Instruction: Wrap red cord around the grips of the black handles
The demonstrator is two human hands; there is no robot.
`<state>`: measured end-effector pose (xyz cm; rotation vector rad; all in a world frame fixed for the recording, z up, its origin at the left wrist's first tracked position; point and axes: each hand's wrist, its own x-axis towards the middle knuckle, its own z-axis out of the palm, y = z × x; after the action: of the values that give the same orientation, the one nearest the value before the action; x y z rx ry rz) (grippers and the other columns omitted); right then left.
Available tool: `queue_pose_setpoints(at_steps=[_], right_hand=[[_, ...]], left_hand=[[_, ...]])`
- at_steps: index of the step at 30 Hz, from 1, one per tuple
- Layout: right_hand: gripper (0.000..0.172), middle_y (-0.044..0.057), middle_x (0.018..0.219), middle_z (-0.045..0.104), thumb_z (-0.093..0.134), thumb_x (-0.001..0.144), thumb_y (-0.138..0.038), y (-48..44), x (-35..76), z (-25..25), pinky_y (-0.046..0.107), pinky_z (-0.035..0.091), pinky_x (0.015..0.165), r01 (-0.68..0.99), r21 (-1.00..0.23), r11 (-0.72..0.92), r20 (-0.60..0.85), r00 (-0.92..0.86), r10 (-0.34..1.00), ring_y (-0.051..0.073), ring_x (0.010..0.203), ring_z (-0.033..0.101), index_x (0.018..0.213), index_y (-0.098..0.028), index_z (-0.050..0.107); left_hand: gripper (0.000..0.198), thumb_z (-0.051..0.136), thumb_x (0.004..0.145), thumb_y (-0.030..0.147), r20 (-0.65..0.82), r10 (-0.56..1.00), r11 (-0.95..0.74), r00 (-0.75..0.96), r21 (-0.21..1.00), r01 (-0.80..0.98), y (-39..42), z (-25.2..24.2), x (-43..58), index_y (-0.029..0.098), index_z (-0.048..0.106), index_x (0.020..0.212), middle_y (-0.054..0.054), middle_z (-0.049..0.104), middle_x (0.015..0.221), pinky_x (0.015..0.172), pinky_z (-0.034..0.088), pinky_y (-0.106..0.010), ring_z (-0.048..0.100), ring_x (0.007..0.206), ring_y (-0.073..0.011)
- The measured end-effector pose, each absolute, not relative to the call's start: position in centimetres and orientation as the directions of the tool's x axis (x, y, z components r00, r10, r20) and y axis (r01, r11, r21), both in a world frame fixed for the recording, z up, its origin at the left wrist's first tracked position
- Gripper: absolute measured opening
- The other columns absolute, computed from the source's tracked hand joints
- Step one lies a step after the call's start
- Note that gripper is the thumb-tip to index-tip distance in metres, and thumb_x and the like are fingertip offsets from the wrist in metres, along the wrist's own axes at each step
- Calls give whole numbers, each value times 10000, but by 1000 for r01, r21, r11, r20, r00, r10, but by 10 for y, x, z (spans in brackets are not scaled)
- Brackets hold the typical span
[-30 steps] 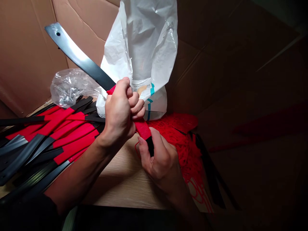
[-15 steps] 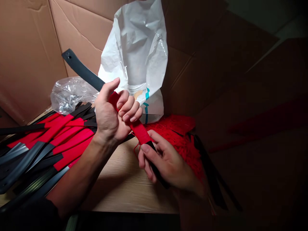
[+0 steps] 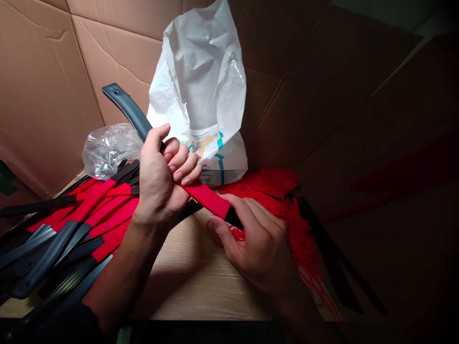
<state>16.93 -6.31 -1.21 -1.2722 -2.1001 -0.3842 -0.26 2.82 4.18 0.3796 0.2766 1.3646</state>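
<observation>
A long, bendy black strap (image 3: 129, 107) with a hole near its end runs slantwise across the middle, with a red woven sleeve (image 3: 211, 198) around its midsection. My left hand (image 3: 161, 172) is closed around the sleeved part, palm turned up, and the holed end sticks out beyond the thumb. At the lower end of the sleeve, my right hand (image 3: 258, 243) grips the black end of the strap between thumb and fingers; the fingertips are partly hidden. To the left lies a pile of similar red-sleeved black straps (image 3: 82, 215).
A white plastic bag (image 3: 201, 71) stands open at the back, beside a crumpled clear plastic bag (image 3: 111, 148). Red stringy material (image 3: 283, 191) heaps at right, near dark straps (image 3: 333, 263). Cardboard (image 3: 114, 43) walls the wooden table (image 3: 201, 286).
My right hand has turned over, its back now facing up, and slid along the strap's lower end. The strap's holed tip has shifted slightly right and down. My left hand keeps its hold.
</observation>
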Motion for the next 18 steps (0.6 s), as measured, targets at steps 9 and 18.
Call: queue_pose_setpoints(at_steps=[9, 18], right_hand=[[244, 111, 934, 734, 670, 1043, -217, -58, 172, -12, 370, 528, 721, 824, 127, 552, 727, -456, 513, 236, 819, 698, 1215, -45, 680], [219, 121, 913, 712, 656, 1040, -192, -48, 173, -10, 374, 543, 718, 792, 191, 580, 717, -516, 469, 246, 807, 677, 1186, -30, 671]], left_hand=[[632, 366, 1156, 474, 65, 988, 96, 141, 461, -882, 23, 44, 3, 239, 145, 612, 95, 126, 424, 321, 112, -213, 124, 307, -48], [624, 392, 1155, 500, 34, 996, 63, 87, 445, -893, 22, 43, 12, 231, 208, 623, 111, 126, 449, 325, 105, -194, 114, 321, -42]])
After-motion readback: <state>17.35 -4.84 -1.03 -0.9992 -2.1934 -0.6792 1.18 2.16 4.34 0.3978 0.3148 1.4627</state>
